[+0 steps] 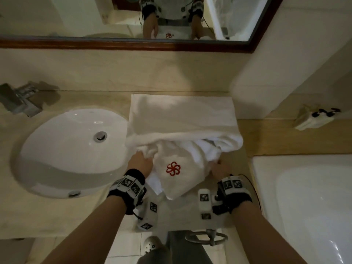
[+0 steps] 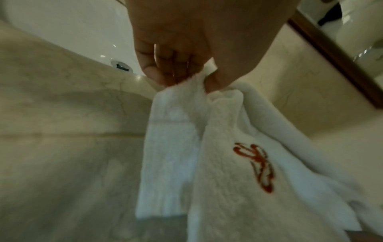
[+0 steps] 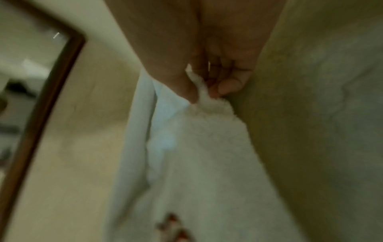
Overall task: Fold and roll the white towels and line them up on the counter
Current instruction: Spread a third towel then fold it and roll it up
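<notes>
Both hands on the white towel point(image 1: 181, 119), which lies on the worktop point(image 1: 57, 212) right of the sink point(image 1: 62, 149), far edge at the back wall. Left hand point(image 1: 140, 162): fingers point(image 2: 153, 72) curled, pinching the near-left edge against the thumb. Right hand point(image 1: 222, 169): fingers point(image 3: 228, 86) pinching the near-right edge. Red flower logo point(image 1: 173, 169) faces up between my hands, near the front edge.

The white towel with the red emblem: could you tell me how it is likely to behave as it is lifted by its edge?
Likely floppy: the white towel bunches and sags between the left hand and right hand. Its thick pile probably grips well, since pinching fingers hold it.
</notes>
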Motion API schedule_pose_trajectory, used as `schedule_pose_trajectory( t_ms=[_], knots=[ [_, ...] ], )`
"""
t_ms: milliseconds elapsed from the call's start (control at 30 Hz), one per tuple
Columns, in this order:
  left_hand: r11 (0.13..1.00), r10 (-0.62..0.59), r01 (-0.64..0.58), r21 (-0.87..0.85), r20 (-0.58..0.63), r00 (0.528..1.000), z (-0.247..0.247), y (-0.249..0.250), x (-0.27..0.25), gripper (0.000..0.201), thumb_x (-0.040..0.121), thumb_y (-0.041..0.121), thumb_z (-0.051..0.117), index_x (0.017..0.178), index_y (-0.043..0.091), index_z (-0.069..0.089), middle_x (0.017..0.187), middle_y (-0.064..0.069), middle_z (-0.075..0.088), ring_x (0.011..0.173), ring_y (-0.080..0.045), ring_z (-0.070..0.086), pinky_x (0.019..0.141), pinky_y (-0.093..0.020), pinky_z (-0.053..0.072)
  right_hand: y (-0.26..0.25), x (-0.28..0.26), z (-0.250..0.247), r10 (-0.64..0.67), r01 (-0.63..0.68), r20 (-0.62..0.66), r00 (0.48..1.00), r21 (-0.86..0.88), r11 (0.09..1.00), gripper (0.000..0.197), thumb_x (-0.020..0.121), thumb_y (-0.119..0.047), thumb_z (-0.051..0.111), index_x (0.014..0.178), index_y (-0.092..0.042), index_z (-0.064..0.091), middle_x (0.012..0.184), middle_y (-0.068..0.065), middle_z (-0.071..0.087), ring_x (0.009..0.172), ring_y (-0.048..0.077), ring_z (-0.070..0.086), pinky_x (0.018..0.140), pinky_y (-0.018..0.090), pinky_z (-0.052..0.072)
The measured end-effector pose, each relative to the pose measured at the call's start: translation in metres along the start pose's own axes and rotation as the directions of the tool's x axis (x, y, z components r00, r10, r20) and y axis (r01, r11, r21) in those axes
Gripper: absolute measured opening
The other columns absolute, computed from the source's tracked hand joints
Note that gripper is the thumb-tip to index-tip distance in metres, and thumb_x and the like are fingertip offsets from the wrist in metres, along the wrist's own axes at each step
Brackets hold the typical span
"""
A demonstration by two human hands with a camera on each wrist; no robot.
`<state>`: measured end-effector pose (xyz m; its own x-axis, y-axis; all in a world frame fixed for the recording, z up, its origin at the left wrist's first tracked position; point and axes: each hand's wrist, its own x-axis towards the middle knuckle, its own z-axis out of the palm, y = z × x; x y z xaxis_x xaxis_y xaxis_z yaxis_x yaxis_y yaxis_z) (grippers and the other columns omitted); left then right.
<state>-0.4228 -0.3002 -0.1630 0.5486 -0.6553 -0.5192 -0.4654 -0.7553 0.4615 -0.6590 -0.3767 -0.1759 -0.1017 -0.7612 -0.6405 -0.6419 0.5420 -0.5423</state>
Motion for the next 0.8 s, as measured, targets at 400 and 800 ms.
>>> schedule_pose_trajectory(
  t_ms=[400,800],
  knots=[
    [0.598,-0.168,0.463,-0.654,0.462,0.871,-0.023,-0.046,-0.058,0.020,0.087,0.014,0.052,0.068,0.011,0.048,0.063,-0.009,0.044,0.057,-0.023,0.044,0.055,-0.028,0.040,0.008,-0.076,-0.027,-0.076,-0.141,0.381,0.922,0.511,0.848,0.036,0.100,-0.019,0.039,0.131,-0.004,0.047,0.083,0.008,0.070,0.070,0.023,0.067,0.048,0.022,0.053],
    [0.949,0.275,-0.254,0.185,-0.092,0.957,-0.028,-0.015,-0.019,0.052,0.093,0.028,0.048,0.141,0.015,0.034,0.144,-0.008,0.035,0.132,-0.029,0.033,0.107,-0.040,0.033,0.048,-0.078,-0.029,0.180,-0.284,0.306,0.935,0.339,0.897,0.037,0.083,-0.033,0.065,0.101,-0.001,0.065,0.081,0.023,0.070,0.071,0.035,0.068,0.065,0.043,0.059]
  ],
)
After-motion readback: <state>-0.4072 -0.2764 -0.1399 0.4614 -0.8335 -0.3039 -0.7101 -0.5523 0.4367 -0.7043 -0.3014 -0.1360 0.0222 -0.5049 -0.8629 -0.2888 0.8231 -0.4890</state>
